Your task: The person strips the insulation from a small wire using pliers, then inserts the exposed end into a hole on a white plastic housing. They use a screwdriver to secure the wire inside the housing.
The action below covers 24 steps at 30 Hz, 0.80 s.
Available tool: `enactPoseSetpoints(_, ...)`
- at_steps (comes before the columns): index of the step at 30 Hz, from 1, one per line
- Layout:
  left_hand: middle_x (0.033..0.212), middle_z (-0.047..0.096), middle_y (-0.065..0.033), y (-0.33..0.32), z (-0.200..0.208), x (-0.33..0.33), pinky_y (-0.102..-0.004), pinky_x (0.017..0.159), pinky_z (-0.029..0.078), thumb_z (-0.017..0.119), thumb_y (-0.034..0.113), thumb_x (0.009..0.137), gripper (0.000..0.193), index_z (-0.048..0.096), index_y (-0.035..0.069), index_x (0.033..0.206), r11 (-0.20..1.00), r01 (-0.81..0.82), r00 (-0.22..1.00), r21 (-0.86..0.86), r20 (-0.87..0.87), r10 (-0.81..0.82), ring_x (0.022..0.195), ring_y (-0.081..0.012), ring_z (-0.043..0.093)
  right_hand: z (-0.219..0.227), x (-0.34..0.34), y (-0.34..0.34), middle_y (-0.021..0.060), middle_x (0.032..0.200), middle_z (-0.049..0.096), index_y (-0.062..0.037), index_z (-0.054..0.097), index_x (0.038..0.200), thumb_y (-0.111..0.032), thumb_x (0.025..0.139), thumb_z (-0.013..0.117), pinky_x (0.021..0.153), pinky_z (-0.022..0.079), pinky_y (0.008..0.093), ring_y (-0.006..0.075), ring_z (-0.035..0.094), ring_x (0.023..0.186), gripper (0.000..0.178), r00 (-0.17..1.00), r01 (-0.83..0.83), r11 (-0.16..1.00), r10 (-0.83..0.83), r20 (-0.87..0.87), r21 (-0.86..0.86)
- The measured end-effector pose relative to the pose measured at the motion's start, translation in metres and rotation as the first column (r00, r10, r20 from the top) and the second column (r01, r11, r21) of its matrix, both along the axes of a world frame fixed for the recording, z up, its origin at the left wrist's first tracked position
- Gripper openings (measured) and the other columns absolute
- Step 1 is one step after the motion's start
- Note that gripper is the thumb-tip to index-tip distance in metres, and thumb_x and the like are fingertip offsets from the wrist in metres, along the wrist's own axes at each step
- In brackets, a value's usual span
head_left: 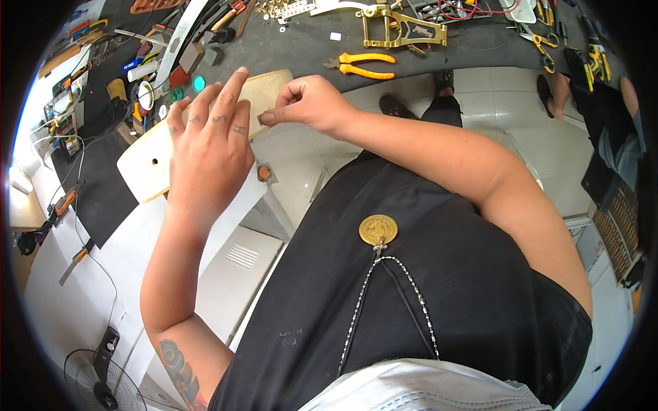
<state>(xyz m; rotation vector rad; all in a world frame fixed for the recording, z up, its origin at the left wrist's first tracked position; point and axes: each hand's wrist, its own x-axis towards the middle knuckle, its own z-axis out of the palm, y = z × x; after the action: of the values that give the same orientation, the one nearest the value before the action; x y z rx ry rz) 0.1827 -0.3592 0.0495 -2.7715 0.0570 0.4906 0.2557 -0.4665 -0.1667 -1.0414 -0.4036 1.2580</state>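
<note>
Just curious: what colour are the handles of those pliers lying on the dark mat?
Orange, on the pliers; the head view shows them clearly.

A cream board (147, 161) is lying on a dark grey tabletop (301, 41) beside orange-handled pliers (361, 65) and a gold bracket (401, 29).

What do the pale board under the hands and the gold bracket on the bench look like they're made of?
The pale board looks like unfinished light wood: matte cream face, raw yellowish edge, one drilled hole. The gold bracket looks like polished gold-plated metal, glossy with bright glints. The left hand lies on the board.
</note>
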Motion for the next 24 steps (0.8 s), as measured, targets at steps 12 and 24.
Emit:
enactPoseSetpoints(12,0.164,0.051,0.0003,0.0,0.0,-0.002,-0.0544,0.119,0.039,0.076,0.002,0.074,0.051,0.066,0.004,0.124,1.0,0.0,1.0,-0.008,0.01,0.0,0.142,-0.0283,0.054,0.005,0.006,0.001,0.0091,0.094,0.08,-0.0019,0.077,0.092,-0.017,0.089,0.091,0.078,0.056,0.0274,0.0118,0.073,0.088,0.021,0.999,-0.035,0.999,0.035,-0.013,-0.029)
enactPoseSetpoints(24,0.164,0.051,0.0006,-0.001,-0.001,-0.003,-0.0549,0.118,0.039,0.074,0.001,0.074,0.051,0.066,0.005,0.124,1.0,0.007,1.0,-0.003,0.022,-0.007,0.14,-0.0293,0.055,0.009,0.012,0.0,-0.0016,0.079,0.067,-0.0066,0.071,0.082,-0.026,0.083,0.097,0.064,0.045,0.0265,0.0072,0.056,0.073,0.032,0.999,-0.054,0.998,0.054,-0.005,-0.031)
